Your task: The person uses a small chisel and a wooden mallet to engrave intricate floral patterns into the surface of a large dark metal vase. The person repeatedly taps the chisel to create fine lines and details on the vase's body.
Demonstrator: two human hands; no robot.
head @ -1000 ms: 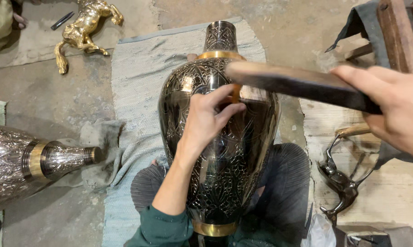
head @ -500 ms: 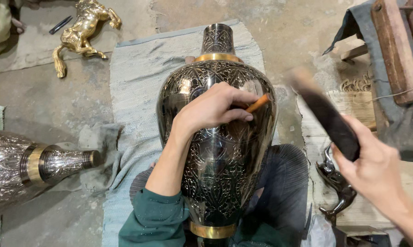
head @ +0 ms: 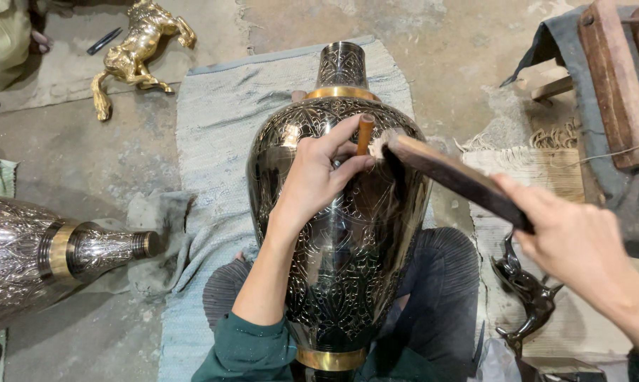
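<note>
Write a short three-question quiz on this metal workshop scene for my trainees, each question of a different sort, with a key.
1. True or false: the left hand holds a small punch against the engraved vase.
2. What does the right hand grip?
A. a brush
B. a dark wooden mallet
C. a cloth
3. Fill in: the golden figure on the floor at upper left has the shape of a ____.

Key:
1. True.
2. B.
3. Horse.
</note>
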